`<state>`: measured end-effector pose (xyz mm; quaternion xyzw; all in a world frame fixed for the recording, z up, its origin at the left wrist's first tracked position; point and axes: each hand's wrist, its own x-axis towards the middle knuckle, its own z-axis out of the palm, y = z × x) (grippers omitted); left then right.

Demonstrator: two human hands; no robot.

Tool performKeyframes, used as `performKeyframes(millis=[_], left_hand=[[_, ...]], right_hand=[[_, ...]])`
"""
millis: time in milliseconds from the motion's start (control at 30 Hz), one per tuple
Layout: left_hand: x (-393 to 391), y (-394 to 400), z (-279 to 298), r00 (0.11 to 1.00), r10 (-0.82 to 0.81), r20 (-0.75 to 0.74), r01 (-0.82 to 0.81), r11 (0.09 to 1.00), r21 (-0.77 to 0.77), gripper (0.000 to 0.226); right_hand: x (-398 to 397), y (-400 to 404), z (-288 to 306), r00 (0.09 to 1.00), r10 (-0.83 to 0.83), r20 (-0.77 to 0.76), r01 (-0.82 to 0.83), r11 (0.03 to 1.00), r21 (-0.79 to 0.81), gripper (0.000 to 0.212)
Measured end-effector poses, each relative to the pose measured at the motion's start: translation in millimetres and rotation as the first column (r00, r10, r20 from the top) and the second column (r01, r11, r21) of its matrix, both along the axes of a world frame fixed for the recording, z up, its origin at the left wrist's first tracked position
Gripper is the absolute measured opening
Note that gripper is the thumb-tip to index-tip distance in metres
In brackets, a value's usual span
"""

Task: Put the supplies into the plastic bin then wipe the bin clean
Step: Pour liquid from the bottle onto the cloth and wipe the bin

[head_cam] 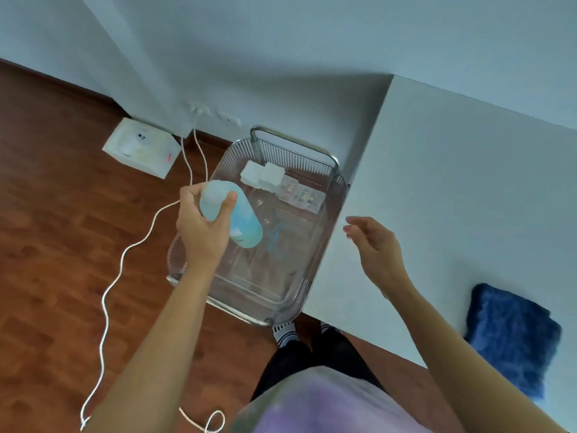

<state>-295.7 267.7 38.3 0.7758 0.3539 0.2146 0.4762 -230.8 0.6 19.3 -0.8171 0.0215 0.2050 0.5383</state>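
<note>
A clear plastic bin (312, 257) sits in a metal-framed cart beside the white table. My left hand (203, 226) grips a pale blue and white bottle (243, 223) by its cap end, holding it tilted over the bin's left side. White folded pads (262, 175) and small clear packets (301, 195) lie at the bin's far end. My right hand (374, 245) hovers over the table's left edge, fingers apart, holding nothing. A blue fluffy cloth (512, 339) lies on the table at the right.
The white table (452, 182) fills the right side. A white cable (125, 254) snakes across the wooden floor to a wall socket. A white box (142, 146) stands on the floor by the wall. My feet show below the cart.
</note>
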Motion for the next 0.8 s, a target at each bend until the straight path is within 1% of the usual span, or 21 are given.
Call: performKeyframes(millis=[100, 200, 267, 333, 400, 433, 467, 533, 567, 600, 633, 700, 733, 800], left_hand=[[-2.0, -7.3, -4.7, 1.0, 0.011, 0.022, -0.011, 1.0, -0.008, 0.046], [-0.5, -14.7, -9.0, 0.996, 0.056, 0.067, -0.053, 0.998, -0.038, 0.041], [1.3, -18.0, -9.9, 0.991, 0.096, 0.093, -0.089, 0.994, -0.07, 0.038], [3.3, -20.1, -9.6, 0.985, 0.131, 0.11, -0.122, 0.988, -0.09, 0.038], [5.6, -21.9, -9.5, 0.978, 0.159, 0.138, -0.145, 0.983, -0.109, 0.038], [6.9, -23.4, -9.2, 0.973, 0.173, 0.151, -0.155, 0.98, -0.127, 0.039], [8.4, -24.9, -9.0, 0.968, 0.189, 0.162, -0.166, 0.975, -0.147, 0.04], [10.2, -26.8, -8.8, 0.96, 0.218, 0.173, -0.189, 0.967, -0.169, 0.041], [10.6, -26.6, -9.1, 0.959, 0.229, 0.169, -0.2, 0.965, -0.172, 0.042], [10.8, -26.0, -9.6, 0.958, 0.237, 0.162, -0.209, 0.962, -0.173, 0.042], [11.1, -24.8, -10.3, 0.959, 0.242, 0.151, -0.215, 0.961, -0.173, 0.042], [11.7, -22.9, -11.3, 0.962, 0.246, 0.117, -0.221, 0.957, -0.188, 0.043], [11.9, -23.0, -10.7, 0.965, 0.242, 0.104, -0.218, 0.956, -0.197, 0.044], [10.9, -22.8, -7.6, 0.972, 0.224, 0.07, -0.204, 0.955, -0.213, 0.049]], right_hand=[[-17.0, -65.0, -0.1, 0.976, -0.198, 0.086, 0.208, 0.968, -0.142, 0.017], [-31.0, -124.7, 1.4, 0.915, -0.353, 0.193, 0.397, 0.873, -0.283, 0.016], [-40.2, -158.3, -0.6, 0.876, -0.409, 0.255, 0.479, 0.801, -0.358, 0.016], [-49.0, -183.9, -5.6, 0.854, -0.414, 0.314, 0.516, 0.747, -0.42, 0.016], [-56.7, -203.8, -14.8, 0.86, -0.345, 0.376, 0.503, 0.694, -0.515, 0.02], [-59.9, -212.1, -20.2, 0.879, -0.301, 0.371, 0.473, 0.661, -0.583, 0.029], [-62.8, -219.2, -24.8, 0.908, -0.266, 0.323, 0.417, 0.63, -0.655, 0.043], [-68.4, -231.2, -34.4, 0.964, -0.221, 0.148, 0.252, 0.579, -0.775, 0.074], [-71.4, -235.2, -39.3, 0.976, -0.208, 0.066, 0.175, 0.564, -0.807, 0.085], [-75.0, -238.0, -44.6, 0.981, -0.194, 0.005, 0.114, 0.553, -0.825, 0.09], [-78.4, -239.6, -49.9, 0.983, -0.181, -0.035, 0.07, 0.545, -0.836, 0.093], [-83.5, -240.0, -58.3, 0.984, -0.168, -0.057, 0.042, 0.529, -0.848, 0.091], [-84.6, -240.0, -61.5, 0.984, -0.173, -0.037, 0.059, 0.517, -0.854, 0.086], [-83.5, -241.1, -66.2, 0.978, -0.207, 0.034, 0.136, 0.504, -0.853, 0.068]])
